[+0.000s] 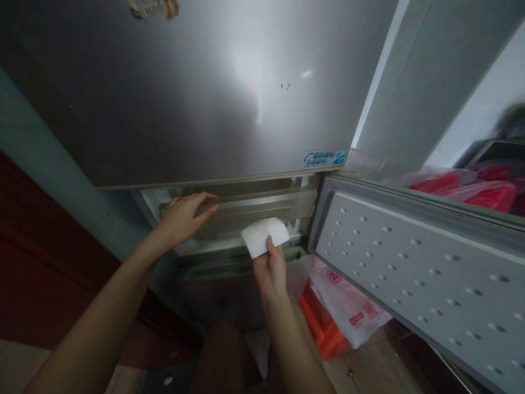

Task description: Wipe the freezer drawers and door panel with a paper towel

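Note:
My right hand (270, 268) pinches a folded white cloth or paper towel (264, 235), thumb on top, in front of the open lower compartment of a fridge. Which of the two materials it is I cannot tell. Inside that compartment sits a translucent plastic drawer (254, 208). My left hand (186, 215) is at the left end of the drawer front, thumb and fingers apart, holding nothing. Whether it touches the drawer's edge is hard to make out. The lower fridge door (389, 262), grey and dimpled on its inside, stands swung open to the right.
Above is the closed upper fridge door (184, 109). An orange basket (324, 323) with a white plastic bag (348, 306) stands on the floor under the open door. Red items in a clear bag (471, 186) lie behind that door. Dark red wood (49, 262) borders the left.

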Available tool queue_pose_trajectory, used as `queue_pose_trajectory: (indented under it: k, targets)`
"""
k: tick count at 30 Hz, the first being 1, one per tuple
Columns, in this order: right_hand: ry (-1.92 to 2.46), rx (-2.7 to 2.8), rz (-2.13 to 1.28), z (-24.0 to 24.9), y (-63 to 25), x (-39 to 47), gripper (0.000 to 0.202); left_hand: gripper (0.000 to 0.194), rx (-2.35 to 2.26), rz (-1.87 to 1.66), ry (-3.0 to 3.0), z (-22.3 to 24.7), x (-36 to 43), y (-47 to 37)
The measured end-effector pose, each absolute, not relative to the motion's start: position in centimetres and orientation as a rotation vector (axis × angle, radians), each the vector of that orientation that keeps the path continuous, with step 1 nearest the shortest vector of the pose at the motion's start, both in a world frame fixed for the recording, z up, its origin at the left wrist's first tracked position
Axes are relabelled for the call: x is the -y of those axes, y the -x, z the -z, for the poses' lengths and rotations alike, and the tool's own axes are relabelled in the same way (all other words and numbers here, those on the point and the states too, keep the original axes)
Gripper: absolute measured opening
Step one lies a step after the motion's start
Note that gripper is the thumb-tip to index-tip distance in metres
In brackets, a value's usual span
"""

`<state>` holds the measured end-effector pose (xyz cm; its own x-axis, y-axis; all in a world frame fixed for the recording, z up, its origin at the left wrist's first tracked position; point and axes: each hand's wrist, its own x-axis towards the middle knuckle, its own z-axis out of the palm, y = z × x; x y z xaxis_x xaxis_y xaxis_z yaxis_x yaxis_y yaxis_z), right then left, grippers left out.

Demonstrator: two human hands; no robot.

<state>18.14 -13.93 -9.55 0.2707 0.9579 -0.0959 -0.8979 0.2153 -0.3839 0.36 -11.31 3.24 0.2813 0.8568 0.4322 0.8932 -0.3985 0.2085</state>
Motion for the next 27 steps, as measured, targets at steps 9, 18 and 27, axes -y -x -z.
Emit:
queue_pose_trajectory:
  k: [9,18,27]
  targets:
    - [0.342,0.164,-1.210,5.8,-17.9,11.6,0.029,0.047,1.669,0.741,2.465,-3.2,11.3,-0.4]
    - [0.245,0.213,-1.295,4.8,-19.3,10.4,0.019,0.052,1.672,0.810,2.536,-3.7,11.4,-0.2]
    - [0.193,0.389,-1.439,5.3,-16.9,10.8,0.013,0.061,1.795,0.890,2.613,-4.5,11.6,0.1]
